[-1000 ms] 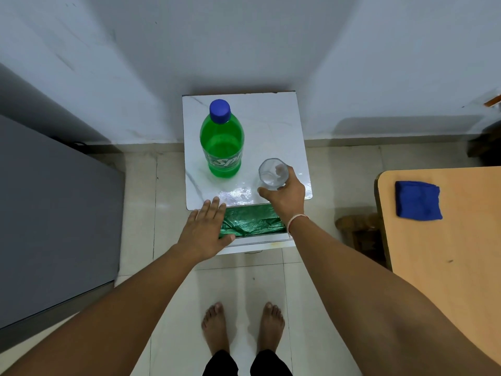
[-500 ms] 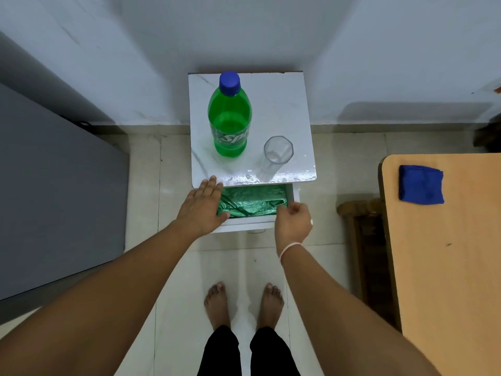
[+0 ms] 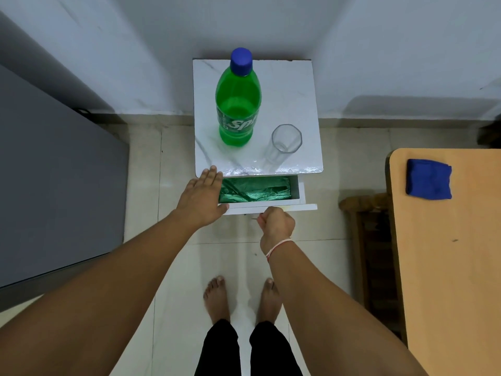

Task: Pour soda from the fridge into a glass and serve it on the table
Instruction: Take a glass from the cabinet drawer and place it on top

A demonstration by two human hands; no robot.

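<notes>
Green plastic soda bottle with blue cap upright on small white marble-top counter, cap on, so nothing poured yet. Clear empty faceted glass standing just right of bottle, near counter's front edge, apart from it. Fetch from fridge looks done; glass out too.

Drawer below counter top pulled open, green plastic bags inside. Left hand flat, fingers straight, resting on drawer's left front corner. Right hand curled into fist right at drawer front; whether gripping a handle or nothing, cannot tell.

Probable current step: closing drawer.

Remaining: uncap bottle, pour into glass, carry glass to wooden table on right, which carries folded blue cloth. Roughly a third through.

Grey fridge side at left. Bare feet on tile floor.
</notes>
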